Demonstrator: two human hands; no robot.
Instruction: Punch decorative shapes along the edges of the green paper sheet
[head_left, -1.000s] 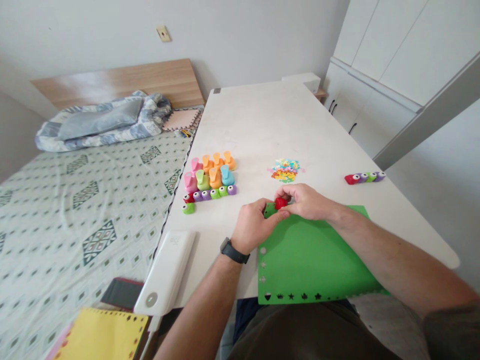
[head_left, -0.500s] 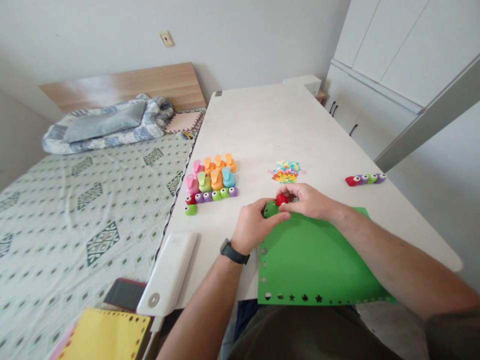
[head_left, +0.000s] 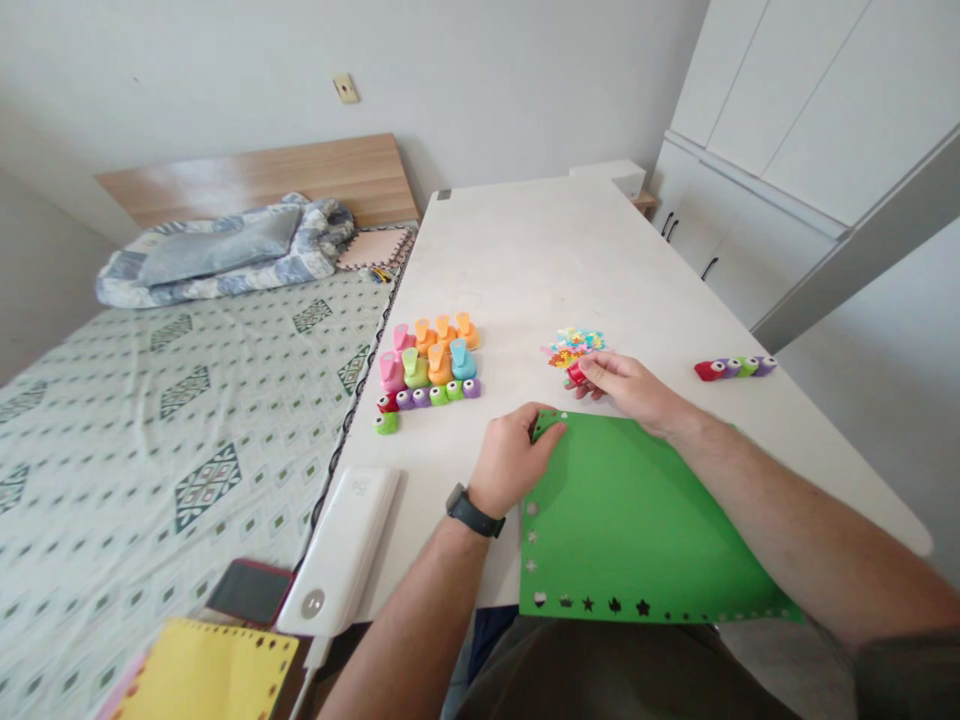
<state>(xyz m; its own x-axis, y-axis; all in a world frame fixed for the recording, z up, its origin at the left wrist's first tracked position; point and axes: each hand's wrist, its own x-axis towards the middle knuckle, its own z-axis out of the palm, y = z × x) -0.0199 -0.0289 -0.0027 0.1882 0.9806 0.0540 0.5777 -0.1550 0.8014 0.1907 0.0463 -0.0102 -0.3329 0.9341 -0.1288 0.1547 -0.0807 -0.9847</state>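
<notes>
A green sheet of paper (head_left: 630, 520) lies at the front of the table, shaped holes cut along its left and near edges. My left hand (head_left: 514, 455), wearing a dark watch, pinches the sheet's far left corner between thumb and fingers. Past the sheet's far edge, my right hand (head_left: 619, 385) grips a small red craft punch (head_left: 576, 373). The punch is partly covered by my fingers and is just in front of a pile of colourful paper cutouts (head_left: 577, 343). A hole shows at the sheet's far edge beside my left hand.
Rows of colourful craft punches (head_left: 427, 365) stand on the left of the white table (head_left: 525, 250). A short row of small punches (head_left: 735, 368) is at the right. A white power bank-like device (head_left: 345, 550) lies at the left edge, near a phone (head_left: 251, 590) and punched yellow paper (head_left: 210, 670).
My right hand has lifted the red punch off the sheet's far edge and carried it forward to the cutouts. My left hand still holds the corner.
</notes>
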